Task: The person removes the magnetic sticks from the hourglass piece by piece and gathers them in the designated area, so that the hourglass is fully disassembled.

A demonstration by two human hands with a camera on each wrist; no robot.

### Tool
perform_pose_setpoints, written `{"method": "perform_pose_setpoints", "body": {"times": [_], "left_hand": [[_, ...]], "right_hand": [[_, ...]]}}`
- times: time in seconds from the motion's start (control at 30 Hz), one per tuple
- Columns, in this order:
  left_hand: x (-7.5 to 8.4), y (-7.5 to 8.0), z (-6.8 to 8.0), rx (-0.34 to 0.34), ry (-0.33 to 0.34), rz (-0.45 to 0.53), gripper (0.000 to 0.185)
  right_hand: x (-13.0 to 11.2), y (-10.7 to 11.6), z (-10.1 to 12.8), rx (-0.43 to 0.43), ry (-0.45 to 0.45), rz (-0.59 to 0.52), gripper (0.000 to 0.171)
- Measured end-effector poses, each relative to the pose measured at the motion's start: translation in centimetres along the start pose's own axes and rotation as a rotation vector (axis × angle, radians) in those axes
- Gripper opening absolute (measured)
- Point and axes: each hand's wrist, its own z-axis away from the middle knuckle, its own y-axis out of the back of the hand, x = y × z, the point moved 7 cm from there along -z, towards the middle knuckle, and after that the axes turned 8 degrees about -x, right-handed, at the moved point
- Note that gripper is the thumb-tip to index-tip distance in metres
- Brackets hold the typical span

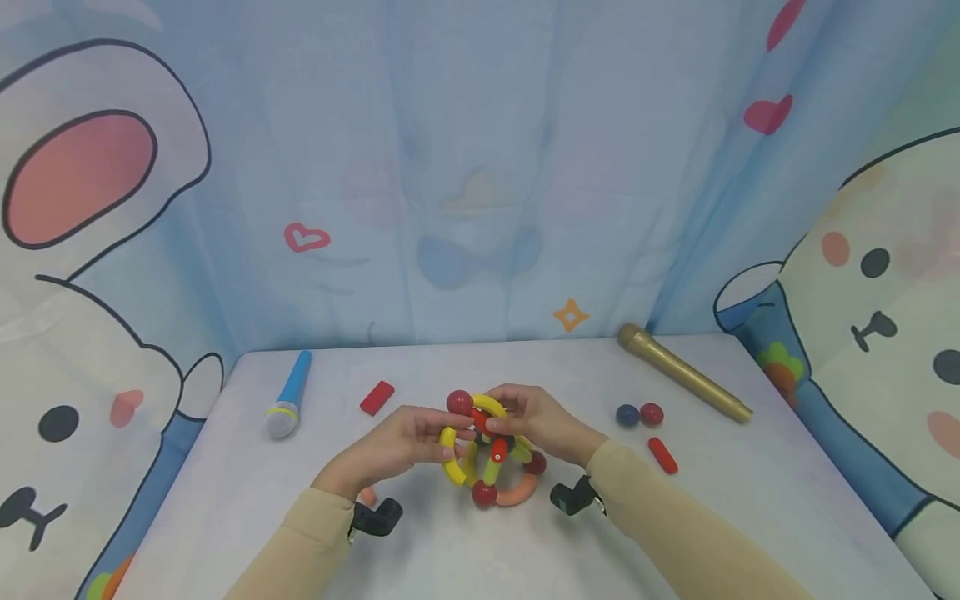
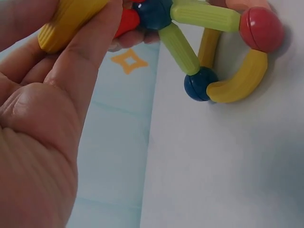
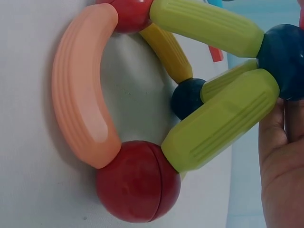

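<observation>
A ball-and-rod building toy [image 1: 491, 473] stands on the table between both hands. Its base joins red and blue balls with yellow and orange curved rods, and green straight rods slant up to a blue ball [image 2: 154, 13] at the top. In the left hand [image 1: 390, 446], a yellow curved rod [image 1: 452, 458] is pinched between thumb and fingers, beside the toy's top. The right hand [image 1: 543, 421] grips the toy's upper part, thumb by a red rod [image 1: 480, 419]. Another yellow curved rod [image 1: 490, 405] and a red ball [image 1: 460, 402] show there; the right fingertips are partly hidden.
On the left lie a blue toy microphone [image 1: 291, 396] and a red block [image 1: 377, 397]. To the right are a blue ball [image 1: 627, 415], a red ball [image 1: 652, 414], a red rod [image 1: 663, 456] and a gold microphone [image 1: 684, 372]. An orange piece [image 1: 367, 497] shows by the left wrist.
</observation>
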Motion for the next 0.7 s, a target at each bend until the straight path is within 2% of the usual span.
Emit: {"method": "perform_pose_setpoints", "body": {"times": [0.17, 0.27, 0.5, 0.7], "left_hand": [[-0.2, 0.1, 0.4, -0.025, 0.011, 0.010, 0.040], [-1.0, 0.5, 0.9, -0.023, 0.039, 0.019, 0.040], [-5.1, 2.8, 2.4, 0.088, 0.171, -0.053, 0.036], [-8.4, 4.3, 3.4, 0.191, 0.244, -0.036, 0.052]], "right_hand": [[-0.1, 0.0, 0.1, -0.007, -0.003, -0.008, 0.036], [-0.1, 0.0, 0.2, -0.004, -0.006, 0.003, 0.036], [-0.2, -0.1, 0.2, -0.013, -0.009, 0.003, 0.036], [-0.2, -0.1, 0.3, -0.018, -0.013, -0.015, 0.036]]}}
